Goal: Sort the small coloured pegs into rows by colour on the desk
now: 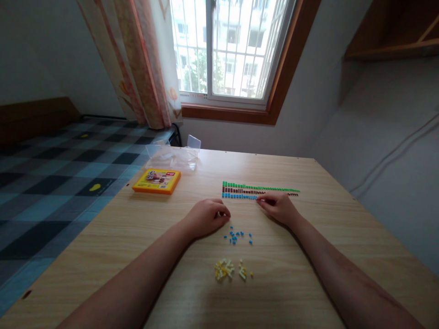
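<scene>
Three rows of small toy bricks lie on the wooden table: a green row (pixel 252 187), a brown row (pixel 236 190) and a blue row (pixel 236 196). My right hand (pixel 277 205) rests at the right end of the blue row, thumb and fingertips pinched together; a blue brick seems to be at the tips. My left hand (pixel 207 217) lies on the table left of the loose blue bricks (pixel 233 237), its fingers curled together; whatever they hold is hidden. Nearer to me is a pile of cream and yellow bricks (pixel 223 269).
A yellow-orange box (pixel 156 181) sits at the table's left side, with clear plastic packaging (pixel 173 157) behind it. A bed with a checked cover (pixel 68 169) adjoins the left edge of the table (pixel 291 283). Ahead are a wall and a barred window (pixel 236 50).
</scene>
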The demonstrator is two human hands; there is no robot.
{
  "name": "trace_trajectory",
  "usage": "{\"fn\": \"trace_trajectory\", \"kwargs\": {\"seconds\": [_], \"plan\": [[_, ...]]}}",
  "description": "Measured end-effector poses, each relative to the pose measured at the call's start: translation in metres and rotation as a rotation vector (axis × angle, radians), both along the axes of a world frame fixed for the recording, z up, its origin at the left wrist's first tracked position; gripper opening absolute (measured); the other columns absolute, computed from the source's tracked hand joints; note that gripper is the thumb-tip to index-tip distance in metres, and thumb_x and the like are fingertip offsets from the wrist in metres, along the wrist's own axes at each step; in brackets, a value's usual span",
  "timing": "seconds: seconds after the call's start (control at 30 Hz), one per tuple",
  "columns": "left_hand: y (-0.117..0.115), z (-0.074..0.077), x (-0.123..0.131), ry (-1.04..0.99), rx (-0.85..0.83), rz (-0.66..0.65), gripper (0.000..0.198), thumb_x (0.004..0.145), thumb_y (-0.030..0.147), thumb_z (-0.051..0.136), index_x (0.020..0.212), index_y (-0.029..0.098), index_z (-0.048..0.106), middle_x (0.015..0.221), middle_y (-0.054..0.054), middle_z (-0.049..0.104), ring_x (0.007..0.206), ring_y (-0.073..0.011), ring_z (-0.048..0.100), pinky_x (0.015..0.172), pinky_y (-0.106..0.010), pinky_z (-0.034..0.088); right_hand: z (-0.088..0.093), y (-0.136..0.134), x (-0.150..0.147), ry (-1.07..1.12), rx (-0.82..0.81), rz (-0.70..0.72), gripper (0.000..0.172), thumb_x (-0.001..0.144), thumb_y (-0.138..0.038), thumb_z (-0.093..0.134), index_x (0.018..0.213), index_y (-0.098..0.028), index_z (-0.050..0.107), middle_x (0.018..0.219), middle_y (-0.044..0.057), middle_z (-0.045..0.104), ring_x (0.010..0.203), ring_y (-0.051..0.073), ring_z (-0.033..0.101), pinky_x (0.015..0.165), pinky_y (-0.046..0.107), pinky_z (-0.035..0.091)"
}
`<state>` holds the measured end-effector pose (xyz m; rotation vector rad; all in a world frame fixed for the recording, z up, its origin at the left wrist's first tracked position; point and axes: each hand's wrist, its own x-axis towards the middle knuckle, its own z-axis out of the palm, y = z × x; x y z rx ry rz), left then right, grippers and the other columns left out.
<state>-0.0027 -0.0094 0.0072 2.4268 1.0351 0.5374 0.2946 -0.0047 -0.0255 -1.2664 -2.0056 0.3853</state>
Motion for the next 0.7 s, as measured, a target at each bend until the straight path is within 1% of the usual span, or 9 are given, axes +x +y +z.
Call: {"fn": "trace_trajectory", "kwargs": {"seconds": [0.07, 0.2, 0.3, 0.43, 0.57, 0.63, 0.7], "plan": [[-0.002, 0.002, 0.001, 0.004, -0.004, -0.027, 0.014, 0.084, 0.022, 0.065, 0.086, 0.023, 0.079, 0.085, -0.002, 0.071, 0.074, -0.0136, 0.063, 0.067, -0.024, 0.046, 0.0, -0.004, -0.007, 0.057, -0.044, 0.052, 0.018, 0.086, -0.03, 0.065, 0.086, -0.019, 0.08, 0.079, 0.006, 0.076, 0.068, 0.018, 0.065, 0.064, 0.029, 0.049], [-0.004, 0.004, 0.001, 0.025, -0.012, -0.108, 0.016, 0.084, 0.021, 0.066, 0.09, 0.025, 0.08, 0.087, -0.001, 0.072, 0.075, -0.0136, 0.064, 0.069, -0.024, 0.047, -0.001, -0.009, -0.018, 0.205, -0.2, 0.146, 0.019, 0.083, -0.035, 0.07, 0.087, -0.018, 0.08, 0.083, 0.007, 0.077, 0.075, 0.02, 0.068, 0.07, 0.031, 0.052], [-0.004, 0.004, 0.001, 0.031, -0.018, -0.145, 0.016, 0.085, 0.021, 0.066, 0.09, 0.025, 0.081, 0.088, -0.002, 0.072, 0.076, -0.014, 0.065, 0.07, -0.025, 0.047, 0.0, -0.01, -0.022, 0.251, -0.306, 0.19, 0.022, 0.081, -0.037, 0.071, 0.086, -0.018, 0.08, 0.085, 0.007, 0.078, 0.078, 0.021, 0.069, 0.072, 0.032, 0.052], [-0.004, 0.005, 0.0, 0.029, -0.024, -0.152, 0.014, 0.083, 0.02, 0.067, 0.088, 0.024, 0.08, 0.087, -0.002, 0.072, 0.077, -0.0143, 0.065, 0.071, -0.025, 0.048, 0.004, -0.007, -0.024, 0.257, -0.358, 0.163, 0.024, 0.079, -0.039, 0.072, 0.086, -0.017, 0.08, 0.083, 0.006, 0.077, 0.077, 0.02, 0.067, 0.073, 0.032, 0.052], [-0.004, 0.007, 0.0, 0.052, -0.026, -0.137, 0.01, 0.082, 0.025, 0.069, 0.084, 0.022, 0.078, 0.085, -0.002, 0.071, 0.075, -0.0145, 0.063, 0.069, -0.024, 0.046, 0.006, -0.005, -0.032, 0.182, -0.364, 0.121, 0.022, 0.079, -0.036, 0.07, 0.085, -0.017, 0.08, 0.079, 0.006, 0.076, 0.074, 0.019, 0.065, 0.071, 0.031, 0.05], [-0.005, 0.008, 0.001, 0.075, -0.02, -0.121, 0.009, 0.082, 0.027, 0.069, 0.082, 0.021, 0.076, 0.083, -0.001, 0.07, 0.074, -0.0145, 0.062, 0.067, -0.024, 0.045, 0.004, -0.007, -0.039, 0.158, -0.346, 0.074, 0.021, 0.08, -0.035, 0.069, 0.084, -0.017, 0.08, 0.078, 0.005, 0.076, 0.072, 0.019, 0.065, 0.07, 0.031, 0.05], [-0.006, 0.008, 0.002, 0.102, -0.003, -0.103, 0.009, 0.081, 0.028, 0.07, 0.081, 0.021, 0.074, 0.081, -0.001, 0.069, 0.072, -0.0146, 0.061, 0.065, -0.025, 0.043, 0.002, -0.011, -0.044, 0.134, -0.295, 0.0, 0.02, 0.082, -0.033, 0.067, 0.084, -0.018, 0.079, 0.077, 0.005, 0.075, 0.07, 0.018, 0.064, 0.067, 0.03, 0.05]]}}
